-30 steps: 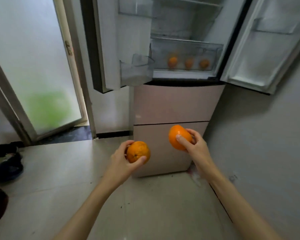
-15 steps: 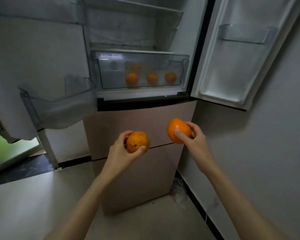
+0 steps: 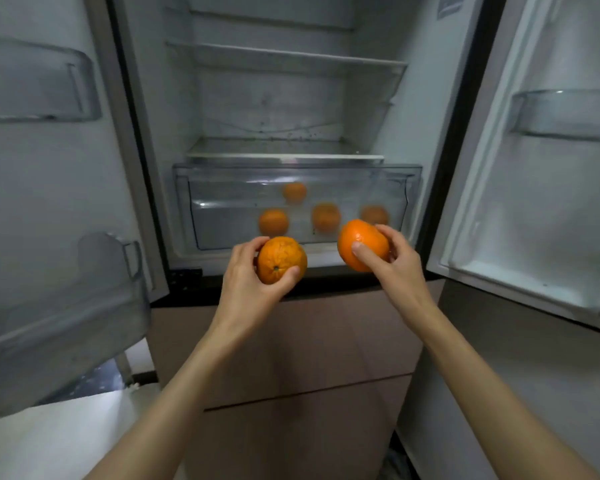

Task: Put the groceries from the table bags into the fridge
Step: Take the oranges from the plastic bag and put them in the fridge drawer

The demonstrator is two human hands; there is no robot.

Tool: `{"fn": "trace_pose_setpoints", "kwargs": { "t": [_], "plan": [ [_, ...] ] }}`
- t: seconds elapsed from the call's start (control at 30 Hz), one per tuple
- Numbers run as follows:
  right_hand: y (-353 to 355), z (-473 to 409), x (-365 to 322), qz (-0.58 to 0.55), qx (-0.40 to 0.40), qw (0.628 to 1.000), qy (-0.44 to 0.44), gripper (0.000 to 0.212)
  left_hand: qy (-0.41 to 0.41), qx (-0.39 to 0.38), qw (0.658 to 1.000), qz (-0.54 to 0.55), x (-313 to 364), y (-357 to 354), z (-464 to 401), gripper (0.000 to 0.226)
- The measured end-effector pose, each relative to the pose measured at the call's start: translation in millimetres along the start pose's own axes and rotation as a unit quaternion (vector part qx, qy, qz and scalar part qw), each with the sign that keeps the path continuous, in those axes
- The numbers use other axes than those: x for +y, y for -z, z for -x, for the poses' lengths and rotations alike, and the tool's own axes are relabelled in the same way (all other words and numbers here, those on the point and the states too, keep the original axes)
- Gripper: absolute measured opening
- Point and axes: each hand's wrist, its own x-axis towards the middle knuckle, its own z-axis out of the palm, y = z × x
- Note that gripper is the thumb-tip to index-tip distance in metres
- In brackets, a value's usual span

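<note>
Two oranges, one gripped in each hand, are held before the open fridge (image 3: 291, 98) in the head view. The left hand (image 3: 246, 278) curls round one orange (image 3: 280, 259); the right hand (image 3: 400, 268) clasps the other orange (image 3: 361, 244) near the front edge of the clear crisper drawer (image 3: 222, 202), where four oranges (image 3: 273, 221) sit, apparently their destination. The drawer looks closed, so it likely needs pulling out first.

Shut crisper drawer (image 3: 297, 206) before oranges (image 3: 273, 221)

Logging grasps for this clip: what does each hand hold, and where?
Left hand cups an orange round its sides; right hand grips another orange, thumb across its front.
</note>
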Motion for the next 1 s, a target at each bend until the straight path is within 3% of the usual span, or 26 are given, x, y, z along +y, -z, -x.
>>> {"fn": "trace_pose_setpoints", "kwargs": {
  "t": [0.17, 0.33, 0.53, 0.73, 0.83, 0.9, 0.93, 1.0],
  "plan": [
    [14, -96, -14, 0.018, 0.011, 0.996, 0.082, 0.056, -0.048, 0.081, 0.995, -0.011, 32, -25, -89, 0.060],
    [22, -190, -33, 0.091, 0.005, 0.986, 0.142, 0.054, -0.072, 0.094, 0.992, -0.048, 62, -39, -176, 0.060],
    [12, -267, -26, 0.230, -0.069, 0.964, 0.117, 0.049, -0.022, 0.032, 0.985, -0.166, 59, -57, -251, 0.055],
    [3, -298, -4, 0.256, -0.095, 0.960, 0.057, 0.047, 0.018, -0.030, 0.976, -0.217, 35, -77, -277, 0.056],
    [0, -308, 1, 0.369, -0.152, 0.916, 0.036, 0.043, 0.038, -0.077, 0.964, -0.252, 27, -83, -281, 0.050],
    [-7, -312, 5, 0.445, -0.183, 0.877, 0.024, 0.041, 0.035, -0.079, 0.961, -0.263, 21, -85, -283, 0.030],
    [-10, -313, 6, 0.472, -0.183, 0.862, 0.021, 0.042, 0.031, -0.077, 0.961, -0.263, 20, -86, -283, 0.019],
    [-13, -314, 7, 0.504, -0.177, 0.845, 0.018, 0.050, 0.031, -0.096, 0.956, -0.276, 21, -86, -281, 0.018]
  ]
}}
